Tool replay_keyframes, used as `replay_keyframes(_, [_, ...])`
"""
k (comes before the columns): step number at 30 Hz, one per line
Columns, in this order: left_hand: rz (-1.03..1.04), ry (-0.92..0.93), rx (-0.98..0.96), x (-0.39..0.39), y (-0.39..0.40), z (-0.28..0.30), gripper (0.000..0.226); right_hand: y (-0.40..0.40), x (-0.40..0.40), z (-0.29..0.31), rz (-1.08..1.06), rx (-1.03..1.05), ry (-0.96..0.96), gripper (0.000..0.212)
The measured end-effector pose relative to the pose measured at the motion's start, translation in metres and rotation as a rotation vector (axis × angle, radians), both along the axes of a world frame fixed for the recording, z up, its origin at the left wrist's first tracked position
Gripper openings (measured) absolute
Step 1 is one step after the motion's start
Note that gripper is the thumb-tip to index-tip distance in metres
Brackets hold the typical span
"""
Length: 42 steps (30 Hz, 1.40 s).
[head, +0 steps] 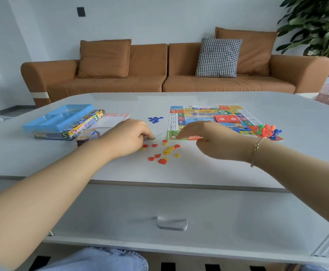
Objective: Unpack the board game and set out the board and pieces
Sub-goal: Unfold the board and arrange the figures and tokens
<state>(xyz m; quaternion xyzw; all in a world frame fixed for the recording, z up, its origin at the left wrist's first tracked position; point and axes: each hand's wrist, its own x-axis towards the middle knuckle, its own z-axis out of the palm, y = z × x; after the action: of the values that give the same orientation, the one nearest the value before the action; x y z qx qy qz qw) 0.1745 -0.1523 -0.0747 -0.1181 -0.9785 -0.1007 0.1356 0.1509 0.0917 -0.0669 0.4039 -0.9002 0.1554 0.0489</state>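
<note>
The colourful paper board point(202, 114) lies flat on the white table point(159, 173), right of centre, with a red card stack point(227, 118) on it. Red, green and blue figures point(268, 131) stand at its right corner. Blue chips point(155, 119) sit in a small heap left of the board. Red and yellow chips point(164, 151) are scattered in front. My left hand point(129, 138) pinches a small green chip point(153, 138) at the table surface. My right hand point(208, 139) hovers over the board's near corner with its fingers extended to the left, holding nothing visible.
The blue plastic tray point(60, 118) rests on the game box point(71, 128) at the left, with a rule sheet point(110, 120) and a card stack point(87, 135) beside it. A brown sofa point(159, 75) stands behind the table. A drawer handle point(171, 223) faces me.
</note>
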Motion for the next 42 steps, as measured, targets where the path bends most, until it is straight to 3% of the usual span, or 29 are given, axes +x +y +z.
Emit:
replay_keyframes(6, [0.025,-0.009,0.043,0.002,-0.01,-0.002,0.047,-0.03,0.005,0.004,0.022,0.013,-0.1,0.071])
replay_keyframes(14, [0.033,-0.016,0.084,0.002,-0.014,-0.004,0.049,-0.035,0.016,0.01,0.078,-0.012,-0.188,0.068])
replay_keyframes(22, [0.023,-0.02,0.092,0.003,-0.011,-0.004,0.047,-0.032,0.005,0.002,-0.003,0.042,-0.121,0.068])
replay_keyframes(27, [-0.009,-0.019,0.092,0.002,-0.009,-0.006,0.051,-0.024,0.003,0.003,0.058,-0.042,-0.097,0.066])
replay_keyframes(31, [-0.098,-0.009,0.095,0.001,0.003,-0.006,0.055,-0.001,0.002,0.014,0.018,-0.114,0.008,0.062])
replay_keyframes(42, [-0.241,-0.031,0.062,-0.012,0.049,-0.004,0.062,0.057,-0.005,0.012,-0.102,-0.215,0.047,0.054])
